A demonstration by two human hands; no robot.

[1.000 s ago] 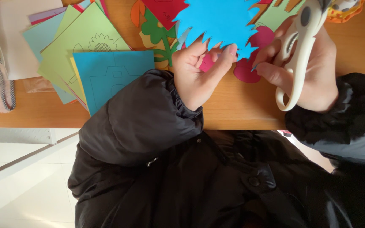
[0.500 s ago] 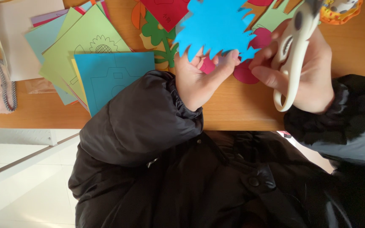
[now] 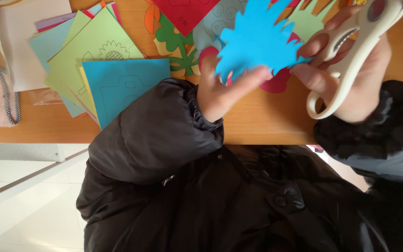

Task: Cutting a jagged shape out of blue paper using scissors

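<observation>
While gripping scissors [image 3: 350, 51], curled fingers [image 3: 320, 79].

There is one view only, from a camera worn on the person's head, so no second view shares any of the scene. It looks steeply down along the person's own body: the black jacket [image 3: 201, 196] fills the lower half of the picture and lies nearest the lens, while the wooden table [image 3: 262, 126] runs across the upper half, its near edge crossing about the middle. The camera sits close, so the left hand [image 3: 222, 93] and right hand [image 3: 350, 79] appear large just above that edge. The table's far side is cut off at the top; a strip of pale floor [image 3: 29, 210] shows at lower left.
</observation>
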